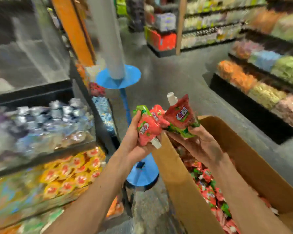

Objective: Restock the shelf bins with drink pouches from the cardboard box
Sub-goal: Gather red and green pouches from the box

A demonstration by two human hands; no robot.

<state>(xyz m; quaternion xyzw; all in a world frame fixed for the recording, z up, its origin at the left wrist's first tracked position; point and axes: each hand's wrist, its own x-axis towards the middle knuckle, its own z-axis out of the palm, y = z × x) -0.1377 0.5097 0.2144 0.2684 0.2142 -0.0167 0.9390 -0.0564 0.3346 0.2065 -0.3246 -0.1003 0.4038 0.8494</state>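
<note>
Head cam, pretty blurry, so bear with me. Far left is the shelving: an upper bin (41,125) full of silvery-purple packs, and under it a lower bin (71,171) stuffed with orange-yellow packs with red on them. Just past the shelf end there's a blue stand (132,76) on the floor, with a flat disc up top carrying a pale roll (108,39) and a round base lower down.

The left hand (134,144) is up in front of that stand, fingers curled round pink pouches (147,130). Looks like two bunched together, can't say for sure. The front one is upside down, with its white cap poking out the bottom. Right beside it, touching or nearly, the right hand (200,144) grips a red pouch (181,115) from below, tilted a bit, white cap on top.

Both hands are over the near-left corner of the cardboard box (243,157), which sits open at lower right with loads more red-and-green pouches (208,184) piled inside. Far right, across the aisle, are low shelves (260,93) of orange, yellow-green and pinkish bagged stuff, too smeared to read.
</note>
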